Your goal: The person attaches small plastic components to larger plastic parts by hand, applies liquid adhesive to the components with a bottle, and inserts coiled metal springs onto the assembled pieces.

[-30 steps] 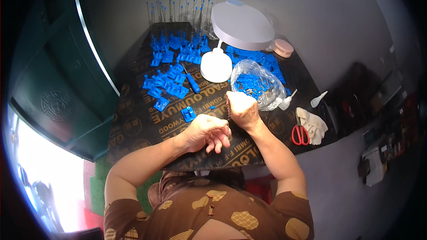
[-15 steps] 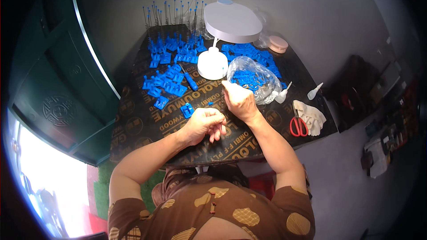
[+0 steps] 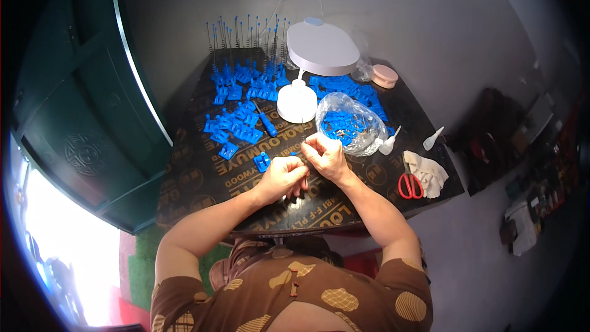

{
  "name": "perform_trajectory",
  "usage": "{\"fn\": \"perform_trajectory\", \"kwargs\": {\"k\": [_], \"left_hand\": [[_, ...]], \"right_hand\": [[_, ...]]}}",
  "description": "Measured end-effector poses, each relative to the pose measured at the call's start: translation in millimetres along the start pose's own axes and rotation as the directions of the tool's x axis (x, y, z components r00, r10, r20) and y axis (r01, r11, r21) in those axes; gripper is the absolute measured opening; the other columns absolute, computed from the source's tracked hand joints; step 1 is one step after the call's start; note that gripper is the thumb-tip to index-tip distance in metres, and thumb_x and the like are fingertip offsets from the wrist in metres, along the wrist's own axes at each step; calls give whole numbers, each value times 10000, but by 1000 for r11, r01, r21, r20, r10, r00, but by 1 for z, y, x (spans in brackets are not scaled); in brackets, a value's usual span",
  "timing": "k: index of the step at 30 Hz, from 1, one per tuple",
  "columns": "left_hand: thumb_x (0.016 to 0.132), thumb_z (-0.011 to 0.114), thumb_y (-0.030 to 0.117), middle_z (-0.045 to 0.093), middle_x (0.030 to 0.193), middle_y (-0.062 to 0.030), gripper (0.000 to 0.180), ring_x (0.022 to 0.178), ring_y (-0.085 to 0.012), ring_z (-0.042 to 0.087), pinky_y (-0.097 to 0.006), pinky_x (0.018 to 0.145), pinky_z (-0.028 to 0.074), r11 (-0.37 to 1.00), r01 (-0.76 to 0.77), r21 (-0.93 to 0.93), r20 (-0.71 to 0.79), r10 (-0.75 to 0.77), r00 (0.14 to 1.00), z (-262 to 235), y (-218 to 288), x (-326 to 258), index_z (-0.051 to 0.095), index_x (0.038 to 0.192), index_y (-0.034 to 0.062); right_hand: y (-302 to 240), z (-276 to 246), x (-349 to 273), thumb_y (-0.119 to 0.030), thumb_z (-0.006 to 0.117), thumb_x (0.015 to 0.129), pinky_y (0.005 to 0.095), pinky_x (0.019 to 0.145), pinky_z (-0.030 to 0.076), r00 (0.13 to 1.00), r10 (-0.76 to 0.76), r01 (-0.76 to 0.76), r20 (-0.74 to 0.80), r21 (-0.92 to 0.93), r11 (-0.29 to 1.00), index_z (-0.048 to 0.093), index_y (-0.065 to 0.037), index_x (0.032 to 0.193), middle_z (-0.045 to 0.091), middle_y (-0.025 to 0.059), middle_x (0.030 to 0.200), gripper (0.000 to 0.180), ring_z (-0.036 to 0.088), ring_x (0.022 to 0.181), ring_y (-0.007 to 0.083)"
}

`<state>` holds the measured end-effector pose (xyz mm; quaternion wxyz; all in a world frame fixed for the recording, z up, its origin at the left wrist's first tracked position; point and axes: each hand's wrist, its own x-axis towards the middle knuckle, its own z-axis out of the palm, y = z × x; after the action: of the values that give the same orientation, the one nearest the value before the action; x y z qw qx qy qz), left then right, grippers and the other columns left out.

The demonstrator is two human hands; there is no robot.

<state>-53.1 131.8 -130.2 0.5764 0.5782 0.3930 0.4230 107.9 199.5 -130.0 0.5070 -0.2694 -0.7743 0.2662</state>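
Near the front middle of the table, my left hand (image 3: 283, 179) is closed, its fingers curled; what they hold, if anything, is hidden. Close beside it on the right, my right hand (image 3: 327, 158) pinches with thumb and forefinger. A thin dark wire (image 3: 302, 128) seems to stick up from that pinch, too fine to make out clearly. Just beyond my left hand lies a single blue plastic piece (image 3: 262, 162), with a small blue bit (image 3: 293, 154) to its right.
Blue plastic pieces (image 3: 236, 126) and a blue-handled tool (image 3: 268, 125) lie left of a white lamp (image 3: 296, 103). Spring-like rods (image 3: 249, 31) stand behind. Rightward are a plastic bag (image 3: 350, 126) of blue parts, small nozzle bottles (image 3: 432, 140), red-handled scissors (image 3: 410, 186) and a cloth (image 3: 428, 172).
My right hand has come back toward my left hand, and its finger grip now shows. The whole view has shifted slightly, so the table's things sit lower in the picture.
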Motion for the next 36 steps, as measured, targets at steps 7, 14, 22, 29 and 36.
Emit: {"fn": "perform_trajectory", "kwargs": {"k": [7,14,22,29,36], "left_hand": [[959,529,167,650,695,-45,187,497,-50,540,-191,430,401,964,-70,258,-50,86,995,2,-1,1,611,898,10],[970,535,165,648,774,-45,245,532,-35,530,-184,504,428,978,-99,185,-83,116,990,6,-6,-5,544,1155,4],[972,524,138,646,764,-44,207,534,-48,531,-195,503,433,940,-146,310,-45,168,985,7,-8,-3,573,1118,-1],[970,501,104,645,760,-48,186,547,-50,529,-197,497,426,941,-113,319,-47,135,990,4,-10,-2,586,1095,-5],[969,494,98,646,750,-48,181,545,-52,528,-199,497,428,910,-141,390,-26,164,986,5,-6,-4,589,1085,-4]], "right_hand": [[0,1,1,-76,652,863,173,503,398,989,145,-147,26,117,982,593,-11,825,577,-34,662,95,496,583,-10],[16,-25,18,-113,629,876,221,465,398,951,251,-223,-181,163,961,589,6,788,570,-3,599,153,508,524,37],[63,-90,27,-241,648,766,406,602,491,878,358,-460,-318,-351,816,623,17,663,623,209,630,279,633,593,327],[58,-96,31,-281,619,725,459,686,501,800,532,-594,-276,-488,639,649,30,609,625,268,685,333,643,680,398],[59,-92,30,-310,633,772,475,749,512,744,607,-639,-277,-557,530,673,40,711,651,286,790,358,658,801,423]]}}
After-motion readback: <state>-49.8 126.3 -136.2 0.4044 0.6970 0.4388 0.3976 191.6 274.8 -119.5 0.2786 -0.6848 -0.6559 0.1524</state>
